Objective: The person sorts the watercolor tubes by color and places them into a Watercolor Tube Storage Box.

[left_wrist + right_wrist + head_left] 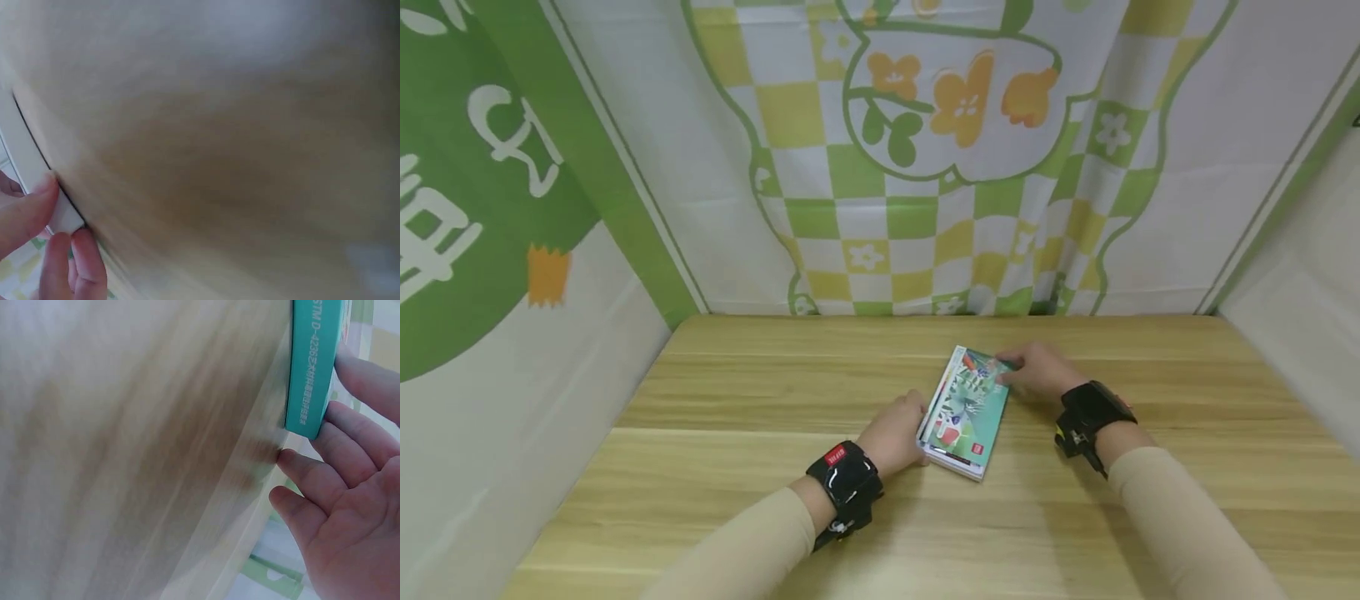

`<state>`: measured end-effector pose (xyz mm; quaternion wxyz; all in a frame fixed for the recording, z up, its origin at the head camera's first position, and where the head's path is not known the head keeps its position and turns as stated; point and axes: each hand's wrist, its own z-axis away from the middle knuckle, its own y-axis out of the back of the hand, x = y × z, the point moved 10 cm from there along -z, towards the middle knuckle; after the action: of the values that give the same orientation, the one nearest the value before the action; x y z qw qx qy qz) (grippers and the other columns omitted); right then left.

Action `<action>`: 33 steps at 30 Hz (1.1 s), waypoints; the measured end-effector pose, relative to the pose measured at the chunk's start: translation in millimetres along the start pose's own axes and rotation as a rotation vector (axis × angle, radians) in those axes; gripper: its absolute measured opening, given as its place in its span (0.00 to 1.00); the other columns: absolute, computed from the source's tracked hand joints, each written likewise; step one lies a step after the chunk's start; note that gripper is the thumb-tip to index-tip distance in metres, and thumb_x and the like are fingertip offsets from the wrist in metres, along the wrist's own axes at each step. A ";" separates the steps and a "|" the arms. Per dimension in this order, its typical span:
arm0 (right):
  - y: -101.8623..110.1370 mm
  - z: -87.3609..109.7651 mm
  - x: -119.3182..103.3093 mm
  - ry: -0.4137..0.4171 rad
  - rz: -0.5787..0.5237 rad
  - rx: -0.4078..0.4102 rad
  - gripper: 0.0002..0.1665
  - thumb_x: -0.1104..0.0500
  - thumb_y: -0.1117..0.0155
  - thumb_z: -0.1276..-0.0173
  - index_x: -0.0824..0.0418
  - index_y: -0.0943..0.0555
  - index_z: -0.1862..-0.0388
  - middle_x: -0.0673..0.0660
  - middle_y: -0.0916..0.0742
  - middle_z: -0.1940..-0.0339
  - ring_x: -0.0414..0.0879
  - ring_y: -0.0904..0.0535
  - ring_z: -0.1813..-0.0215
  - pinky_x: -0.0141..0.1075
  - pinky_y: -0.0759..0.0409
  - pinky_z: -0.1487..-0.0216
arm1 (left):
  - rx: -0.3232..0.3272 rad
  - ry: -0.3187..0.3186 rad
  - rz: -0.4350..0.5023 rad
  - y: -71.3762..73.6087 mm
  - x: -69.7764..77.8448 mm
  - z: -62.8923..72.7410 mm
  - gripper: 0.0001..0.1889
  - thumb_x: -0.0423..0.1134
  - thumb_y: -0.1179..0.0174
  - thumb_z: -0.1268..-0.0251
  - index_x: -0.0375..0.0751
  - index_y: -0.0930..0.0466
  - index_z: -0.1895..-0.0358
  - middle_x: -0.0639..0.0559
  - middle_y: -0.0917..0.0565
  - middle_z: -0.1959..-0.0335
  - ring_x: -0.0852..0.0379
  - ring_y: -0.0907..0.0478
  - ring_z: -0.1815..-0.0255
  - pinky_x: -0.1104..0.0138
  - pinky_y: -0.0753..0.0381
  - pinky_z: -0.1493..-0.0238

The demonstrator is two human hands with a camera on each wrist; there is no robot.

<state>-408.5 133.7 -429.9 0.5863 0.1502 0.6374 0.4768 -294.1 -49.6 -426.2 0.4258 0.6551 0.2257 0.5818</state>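
Observation:
A flat teal box [973, 408] with a colourful plant picture on its cover lies slanted on the wooden table. Its left side and near end show white. My left hand [891, 435] grips the left edge; in the left wrist view the thumb presses the white side [31, 150] and two fingertips meet its corner. At the far right corner my right hand [1041, 371] holds the box, thumb at the cover and fingers by the edge. The right wrist view shows small white print along the teal side [312, 369], with the ring and little fingers held away from it.
The wooden table [760, 375] runs back to a hanging cloth [857, 225] with green and yellow checks. A green and white cloth [490, 275] hangs at the left and a pale one [1292, 275] at the right. Both wrists wear black camera bands [847, 483].

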 end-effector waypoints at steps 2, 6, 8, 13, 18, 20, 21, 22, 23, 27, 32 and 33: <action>-3.2 0.3 -1.9 0.004 0.000 -0.013 0.31 0.55 0.31 0.28 0.66 0.24 0.30 0.70 0.19 0.37 0.52 0.23 0.54 0.41 0.26 0.54 | 0.004 0.003 -0.019 0.0 1.6 -3.6 0.34 0.24 0.18 0.64 0.31 0.28 0.49 0.44 0.21 0.59 0.52 0.25 0.62 0.59 0.19 0.56; -5.8 0.2 -2.2 0.004 -0.034 -0.023 0.32 0.56 0.31 0.27 0.68 0.25 0.29 0.71 0.20 0.35 0.52 0.24 0.55 0.39 0.27 0.57 | 0.002 0.006 -0.066 1.5 5.4 -8.5 0.37 0.25 0.17 0.66 0.30 0.27 0.47 0.43 0.21 0.59 0.51 0.24 0.62 0.57 0.18 0.55; -4.5 0.5 -2.7 0.009 -0.034 -0.017 0.32 0.57 0.31 0.28 0.69 0.26 0.30 0.72 0.21 0.35 0.52 0.24 0.56 0.39 0.27 0.58 | -0.002 -0.003 -0.083 2.2 8.6 -9.1 0.37 0.26 0.17 0.65 0.29 0.27 0.46 0.41 0.22 0.58 0.50 0.24 0.60 0.56 0.18 0.53; -0.5 2.0 -10.8 0.014 -0.006 -0.009 0.32 0.57 0.31 0.27 0.69 0.26 0.30 0.71 0.19 0.37 0.51 0.25 0.61 0.38 0.28 0.59 | 0.002 -0.058 -0.155 2.2 16.4 -8.1 0.34 0.23 0.23 0.57 0.26 0.29 0.42 0.39 0.23 0.55 0.51 0.24 0.61 0.59 0.17 0.54; -0.4 4.1 -15.1 -0.003 0.015 0.003 0.31 0.59 0.32 0.27 0.70 0.26 0.30 0.68 0.18 0.42 0.49 0.29 0.66 0.39 0.29 0.59 | 0.050 -0.138 -0.290 -1.8 28.4 -4.1 0.27 0.19 0.33 0.48 0.23 0.28 0.42 0.38 0.23 0.57 0.51 0.23 0.65 0.62 0.17 0.61; -1.0 6.1 -14.1 0.005 0.028 0.009 0.31 0.59 0.32 0.28 0.71 0.26 0.30 0.70 0.18 0.38 0.52 0.25 0.59 0.41 0.28 0.53 | 0.061 -0.160 -0.338 -4.6 32.8 -1.7 0.22 0.19 0.35 0.45 0.23 0.25 0.45 0.39 0.22 0.60 0.52 0.23 0.66 0.62 0.17 0.62; -1.3 7.3 -13.6 0.009 0.030 0.011 0.31 0.59 0.31 0.28 0.71 0.26 0.31 0.71 0.19 0.37 0.53 0.25 0.56 0.42 0.27 0.52 | 0.062 -0.170 -0.350 -6.2 34.3 -0.8 0.20 0.20 0.34 0.44 0.23 0.24 0.47 0.40 0.22 0.62 0.52 0.23 0.67 0.63 0.18 0.63; -1.7 8.4 -12.9 0.015 0.031 0.012 0.31 0.59 0.31 0.28 0.72 0.26 0.31 0.72 0.21 0.35 0.54 0.25 0.53 0.43 0.27 0.50 | 0.062 -0.181 -0.359 -7.4 35.7 -0.3 0.17 0.20 0.34 0.44 0.24 0.23 0.50 0.41 0.21 0.64 0.53 0.23 0.67 0.63 0.18 0.64; -3.0 9.2 -12.6 0.021 0.031 0.011 0.31 0.59 0.31 0.28 0.72 0.25 0.31 0.72 0.21 0.34 0.54 0.25 0.50 0.44 0.27 0.48 | 0.063 -0.189 -0.369 -8.7 35.7 0.2 0.15 0.22 0.33 0.44 0.26 0.21 0.53 0.43 0.21 0.65 0.53 0.23 0.68 0.63 0.19 0.64; -11.3 9.2 -12.7 0.044 -0.006 -0.028 0.30 0.61 0.33 0.27 0.69 0.26 0.30 0.71 0.23 0.31 0.59 0.23 0.42 0.48 0.24 0.44 | 0.039 -0.214 -0.346 -13.0 38.2 2.7 0.16 0.29 0.21 0.57 0.34 0.18 0.66 0.50 0.21 0.72 0.58 0.27 0.73 0.67 0.23 0.69; -22.3 3.2 -25.1 0.087 -0.040 -0.111 0.29 0.64 0.36 0.25 0.65 0.26 0.27 0.70 0.26 0.28 0.69 0.32 0.28 0.57 0.29 0.33 | -0.014 -0.277 -0.404 -25.9 60.4 16.0 0.21 0.41 0.15 0.60 0.38 0.17 0.66 0.53 0.19 0.74 0.61 0.27 0.74 0.70 0.25 0.72; -23.0 1.9 -28.5 0.092 -0.033 -0.117 0.28 0.64 0.36 0.25 0.65 0.26 0.28 0.70 0.25 0.28 0.69 0.32 0.28 0.57 0.28 0.34 | -0.026 -0.292 -0.427 -29.1 66.6 19.0 0.20 0.43 0.16 0.57 0.38 0.16 0.65 0.53 0.19 0.73 0.61 0.26 0.73 0.70 0.24 0.71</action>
<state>-390.7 101.6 -430.5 0.5718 0.0831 0.6372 0.5101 -255.4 13.0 -411.4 0.5754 0.6641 0.2878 0.3808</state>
